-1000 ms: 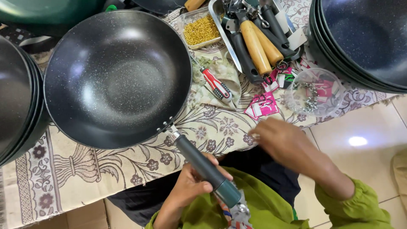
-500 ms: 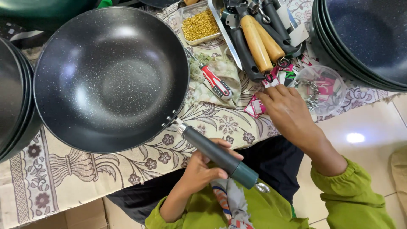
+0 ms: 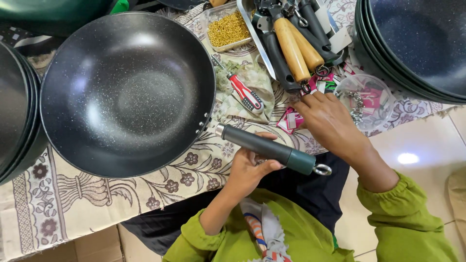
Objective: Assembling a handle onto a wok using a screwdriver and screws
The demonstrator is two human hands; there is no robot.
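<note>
1. Since the earlier frames, the right hand (image 3: 326, 121) has slid up from the patterned cloth (image 3: 97, 204) toward the small pink packets (image 3: 291, 120) beside the clear plastic bowl (image 3: 365, 99), and the dark green handle (image 3: 269, 149) now lies flatter across the surface edge.
2. Left hand (image 3: 247, 170) grips that handle from below, fingers (image 3: 264, 165) curled closed around its middle; its metal-collared end sits just beside the rivets on the rim of the black speckled wok (image 3: 127, 94), apparently not seated.
3. Right-hand fingers rest spread over the packets; whether they pinch anything I cannot tell.
4. Judging from this, doing the step well means keeping the handle level and lined up with the rivet bracket, so the collar meets it squarely.
5. A red-handled screwdriver (image 3: 245, 93) lies near, between the wok and a tray of wooden-handled tools (image 3: 291, 41).
6. Steadying the wok matters: it rests freely on the cloth and could rock.
</note>
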